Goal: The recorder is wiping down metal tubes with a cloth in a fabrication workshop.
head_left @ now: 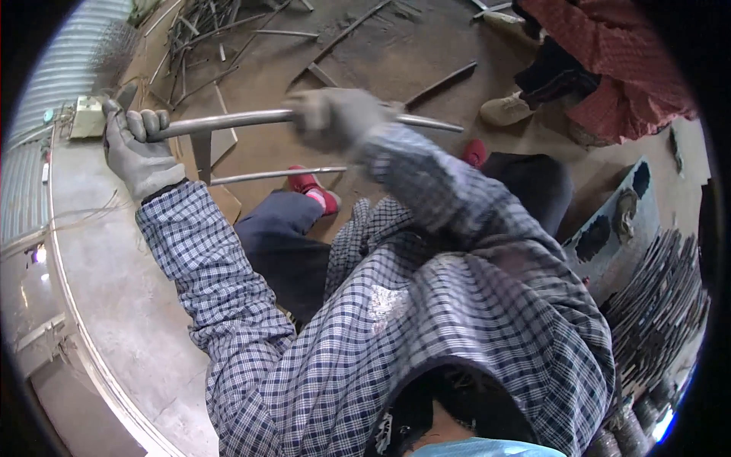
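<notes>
A grey metal tube (228, 122) runs across in front of me, slightly bowed, its tapering right end pointing out over the floor. My left hand (145, 152), in a grey work glove, is closed around the tube's left end beside a small pale box (88, 117). Farther along, my right hand (339, 118), gloved too and smeared by motion, wraps round the tube's middle. Below it, a second metal tube (278, 175) lies roughly parallel, near my red shoe (312, 189); its left end is hidden behind my left sleeve.
Loose metal rods (205, 46) lie heaped on the floor at the far left, with several more scattered across. Another person's shoe (506, 110) and red garment (624, 68) are at the upper right. A stack of thin rods (655, 305) and a worn bluish panel (617, 221) stand right.
</notes>
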